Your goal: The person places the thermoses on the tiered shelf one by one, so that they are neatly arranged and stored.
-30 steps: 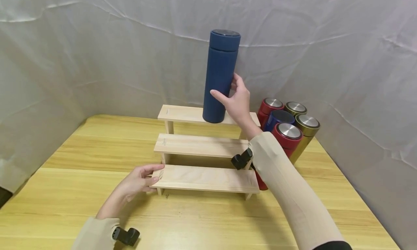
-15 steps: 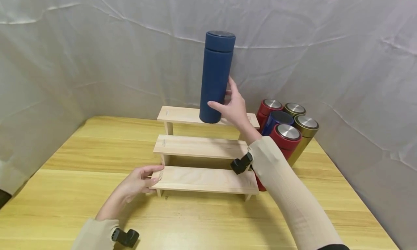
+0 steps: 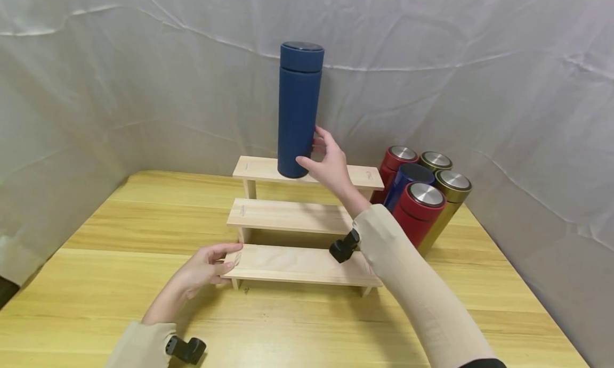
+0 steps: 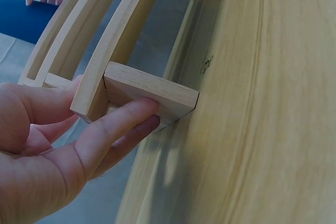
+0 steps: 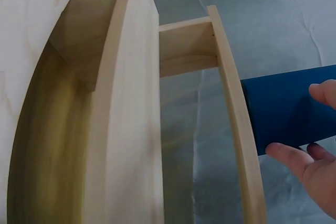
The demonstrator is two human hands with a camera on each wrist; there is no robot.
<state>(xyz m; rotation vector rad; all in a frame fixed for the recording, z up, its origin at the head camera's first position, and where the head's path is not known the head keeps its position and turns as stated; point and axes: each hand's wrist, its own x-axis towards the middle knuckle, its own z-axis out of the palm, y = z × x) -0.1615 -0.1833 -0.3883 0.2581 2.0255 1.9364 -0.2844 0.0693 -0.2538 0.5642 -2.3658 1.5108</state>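
Note:
A dark blue thermos flask (image 3: 299, 107) stands upright at the top tier of a three-step wooden display shelf (image 3: 302, 261). Thumb and fingers of my right hand (image 3: 330, 165) curl round its lower part from the right. In the right wrist view, the base of the flask (image 5: 289, 108) is right at the top board's edge. My left hand (image 3: 203, 269) pinches the left end of the lowest board. Seen from the left wrist, its fingers (image 4: 121, 129) lie against the side leg under that board.
To the right of the shelf several more flasks stand close together: a front red one (image 3: 419, 213), a glossy blue one (image 3: 410, 181), another red one (image 3: 395, 160) and gold ones (image 3: 451, 192). A grey-white cloth (image 3: 192, 91) hangs behind the yellow wooden table (image 3: 288, 325).
My right hand has moved the blue flask leftward along the top tier, and its grip sits lower on the flask. The left hand has stayed on the lowest board.

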